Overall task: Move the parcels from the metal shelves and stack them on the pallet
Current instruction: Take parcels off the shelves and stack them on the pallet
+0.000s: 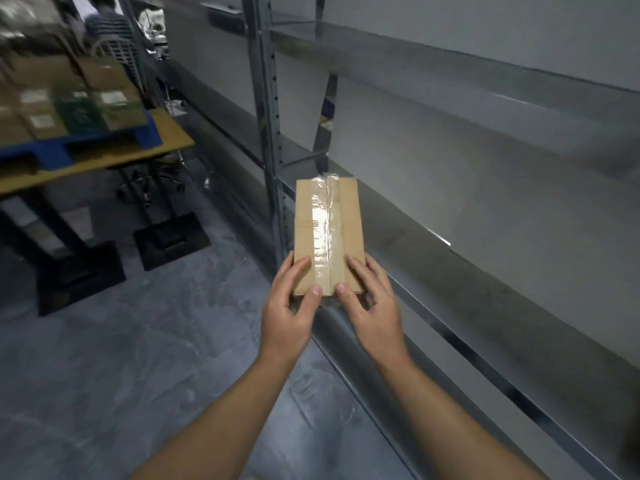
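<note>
Holding one taped brown parcel (327, 233) in the air, just in front of the metal shelves (485, 209). The left hand (289, 310) and right hand (374, 310) are gripping its near end, fingers (300, 269) curled round the edges, thumbs pressing on top. The blue pallet (52, 153) with stacked boxes (69, 105) is sitting on the surface (173, 135), well apart to the left

A taped brown parcel (327, 233) is held out just beside the metal shelves (502, 271) on the right. The left grip (289, 306) clasps its near left corner, thumb on top. The right grip (374, 310) does the same at the near right corner. Off to the left, blurred boxes (69, 102) sit stacked on a blue pallet (52, 152), which rests on a yellow-topped bench (169, 136) above the grey floor (138, 341).
</note>
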